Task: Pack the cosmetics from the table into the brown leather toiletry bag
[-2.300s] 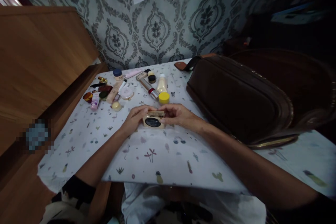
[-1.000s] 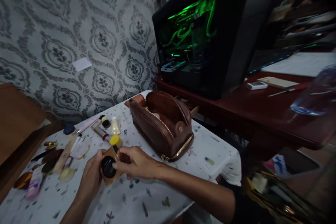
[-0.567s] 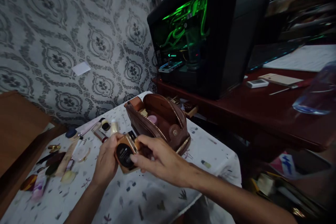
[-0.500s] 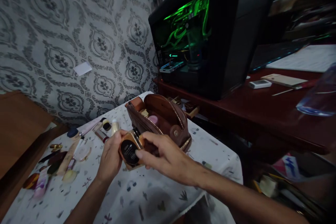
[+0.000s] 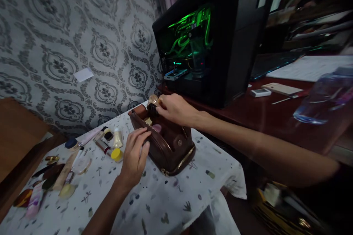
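Above the far end of the brown bag (image 5: 160, 154), head view: the right hand (image 5: 176, 110) is closed in a pinch, thumb and fingers gripping a small amber-gold item (image 5: 153, 101) with something dark just beneath it (much of its shape is hidden by the fingers).
Held item: at the open mouth of the bag, by its far end; whether it touches the bag I cannot tell.
Left hand (image 5: 135, 158): half open, fingers loosely bent, fingertips on the near rim of the bag and thumb apart from them, lower down; it carries nothing that I can see.
Bag: upright on the patterned tablecloth (image 5: 165, 205), its mouth unzipped and wide.
Inside the bag: a pink item (image 5: 156, 128) and a pale yellow one (image 5: 148, 121), near each other.
Left of the bag: a cream tube (image 5: 117, 138) and a yellow lid (image 5: 117, 155), close together.
Farther left: a blue-lidded jar (image 5: 71, 144), a round pale compact (image 5: 81, 165) and a pink-purple tube (image 5: 34, 201), among other cosmetics.
Dark red desk (image 5: 248, 117): it bears a black computer case (image 5: 234, 44) glowing green inside, a small white device (image 5: 260, 92) and a clear bottle (image 5: 311, 99).
Patterned wall: a white card (image 5: 83, 74) shows on it.
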The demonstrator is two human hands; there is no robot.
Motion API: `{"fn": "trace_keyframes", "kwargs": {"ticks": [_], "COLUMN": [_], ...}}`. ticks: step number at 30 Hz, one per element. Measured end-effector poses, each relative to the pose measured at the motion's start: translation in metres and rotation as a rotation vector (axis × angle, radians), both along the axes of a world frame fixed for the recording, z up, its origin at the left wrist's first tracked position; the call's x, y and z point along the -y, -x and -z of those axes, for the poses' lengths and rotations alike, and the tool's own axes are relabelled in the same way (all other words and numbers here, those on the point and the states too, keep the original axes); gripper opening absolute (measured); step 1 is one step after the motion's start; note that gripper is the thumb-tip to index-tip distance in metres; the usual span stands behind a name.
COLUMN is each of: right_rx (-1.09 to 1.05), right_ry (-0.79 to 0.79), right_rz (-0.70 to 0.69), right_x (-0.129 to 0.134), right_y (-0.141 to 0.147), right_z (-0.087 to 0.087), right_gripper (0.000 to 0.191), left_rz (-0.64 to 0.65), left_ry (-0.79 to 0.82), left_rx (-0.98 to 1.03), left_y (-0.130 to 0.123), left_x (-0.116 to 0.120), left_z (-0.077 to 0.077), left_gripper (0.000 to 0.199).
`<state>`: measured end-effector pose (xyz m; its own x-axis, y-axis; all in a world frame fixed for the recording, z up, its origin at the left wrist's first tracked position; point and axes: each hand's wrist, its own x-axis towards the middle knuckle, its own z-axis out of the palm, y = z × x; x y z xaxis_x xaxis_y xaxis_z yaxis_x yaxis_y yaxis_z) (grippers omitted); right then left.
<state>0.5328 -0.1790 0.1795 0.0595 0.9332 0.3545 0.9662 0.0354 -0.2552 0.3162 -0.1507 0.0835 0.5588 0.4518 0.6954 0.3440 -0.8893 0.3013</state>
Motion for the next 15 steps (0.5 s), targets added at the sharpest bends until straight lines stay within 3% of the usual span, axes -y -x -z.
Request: {"fn": "trace_keyframes", "kwargs": {"ticks": [7, 15], "right_rx": [0.101, 0.072], "right_ry": [0.244, 0.384], "right_rz": [-0.027, 0.009], "right_x": [-0.051, -0.098], "right_y": [0.016, 0.02], "right_z": [0.002, 0.034], "right_gripper": [0.029, 0.036], "left_rz": [-0.011, 0.014], "left_ry": [-0.031, -0.03], "left_rx": [0.035, 0.085], "left_y": [0.001, 0.0], "left_x": [-0.001, -0.004], "left_z": [0.02, 0.03], "left_gripper": [0.03, 0.032]}}
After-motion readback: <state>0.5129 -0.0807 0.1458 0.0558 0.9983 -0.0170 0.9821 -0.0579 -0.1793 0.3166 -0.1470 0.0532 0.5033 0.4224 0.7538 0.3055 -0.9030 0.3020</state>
